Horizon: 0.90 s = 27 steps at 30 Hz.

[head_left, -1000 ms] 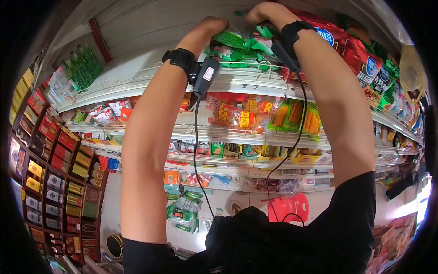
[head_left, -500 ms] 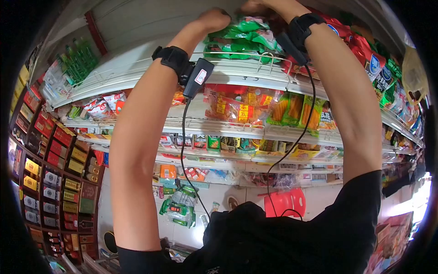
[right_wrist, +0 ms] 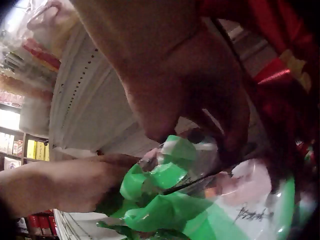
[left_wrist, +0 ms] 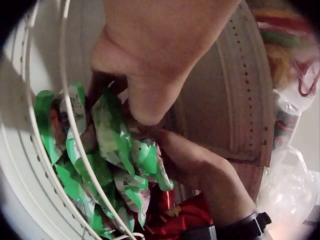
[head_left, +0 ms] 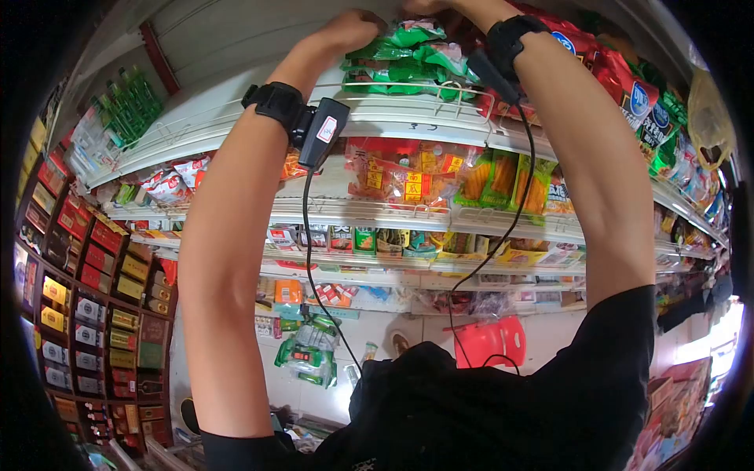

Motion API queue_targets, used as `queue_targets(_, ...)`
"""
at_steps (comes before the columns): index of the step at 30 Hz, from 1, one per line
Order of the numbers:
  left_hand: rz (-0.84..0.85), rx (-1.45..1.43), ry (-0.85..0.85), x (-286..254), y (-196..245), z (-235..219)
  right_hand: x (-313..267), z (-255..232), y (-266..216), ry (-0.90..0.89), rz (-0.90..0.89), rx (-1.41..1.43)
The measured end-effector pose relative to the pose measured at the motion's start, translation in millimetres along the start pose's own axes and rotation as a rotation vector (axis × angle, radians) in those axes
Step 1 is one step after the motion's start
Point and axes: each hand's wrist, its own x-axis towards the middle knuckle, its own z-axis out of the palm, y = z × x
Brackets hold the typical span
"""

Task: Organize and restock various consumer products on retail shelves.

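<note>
Several green-and-white plastic packets (head_left: 393, 74) lie piled behind the wire rail of the top shelf. My left hand (head_left: 353, 31) is at the left of the pile, and in the left wrist view its thumb and curled fingers grip an upper green packet (left_wrist: 112, 127). From the other side my right hand (right_wrist: 195, 95) reaches over the pile. Its thumb and bent fingers pinch the crinkled top of a green packet (right_wrist: 177, 155). In the head view, the frame's top edge cuts off part of the right hand. Some fingertips are hidden behind the packaging.
Large red snack bags (head_left: 620, 78) stand right of the pile. A low wire rail (head_left: 424, 88) edges the shelf front. Green bottles (head_left: 129, 102) stand at the far left. Lower shelves hold orange packs (head_left: 416, 184). A red stool (head_left: 491, 343) and green bundles (head_left: 306, 353) are on the floor.
Both hands have shifted up and left in the head view, the right one closer to the left. A green packet now shows higher on the pile between them.
</note>
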Motion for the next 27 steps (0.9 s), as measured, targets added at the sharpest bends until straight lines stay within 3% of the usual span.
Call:
queue_targets(2,-0.007,-0.064,-0.022,-1,1,-1,-15,3,-4,0.139,0.031,0.09)
queue_targets(6,-0.024,-0.004,0.044,-4,-2,-4,11,4,-2,-0.004,-0.053,0.062)
queue_targets(8,-0.035,0.034,0.111,-7,-10,-9,2,8,-7,0.031,0.001,0.318)
queue_targets(9,0.036,-0.141,0.025,-7,-18,-12,14,16,5,0.031,0.001,0.319)
queue_targets(10,0.106,-0.315,-0.06,-4,-25,-14,30,30,25,0.023,-0.368,0.676)
queue_targets(11,0.105,-0.315,-0.058,-1,-24,-15,39,38,35,0.012,-0.743,1.027)
queue_targets(12,0.021,-0.283,-0.011,3,-22,-15,26,36,23,0.012,-0.743,1.027)
queue_targets(14,-0.067,-0.252,0.034,3,-27,-16,1,27,-6,-0.021,-0.27,0.518)
queue_targets(15,0.026,-0.396,-0.016,-1,-34,-18,-1,20,-11,-0.021,-0.27,0.518)
queue_targets(17,0.116,-0.546,-0.069,-10,-32,-14,-2,11,-15,0.181,-0.115,0.305)
queue_targets(18,0.12,-0.567,-0.031,-19,-20,-11,-2,6,-14,0.181,-0.115,0.305)
queue_targets(20,0.117,-0.599,0.006,-24,-12,-5,2,-3,-5,0.007,-0.234,-0.18)
queue_targets(23,-0.027,-0.46,0.043,9,-29,-10,21,-22,10,-0.249,-0.406,-0.904)
queue_targets(24,0.03,-0.41,-0.003,16,-39,-13,55,-12,17,-0.224,0.007,-0.441)
queue_targets(26,0.089,-0.36,-0.047,18,-38,-12,60,-14,16,-0.207,0.048,-0.401)
queue_targets(27,0.026,-0.36,-0.023,18,-31,-8,59,-14,14,-0.192,0.089,-0.359)
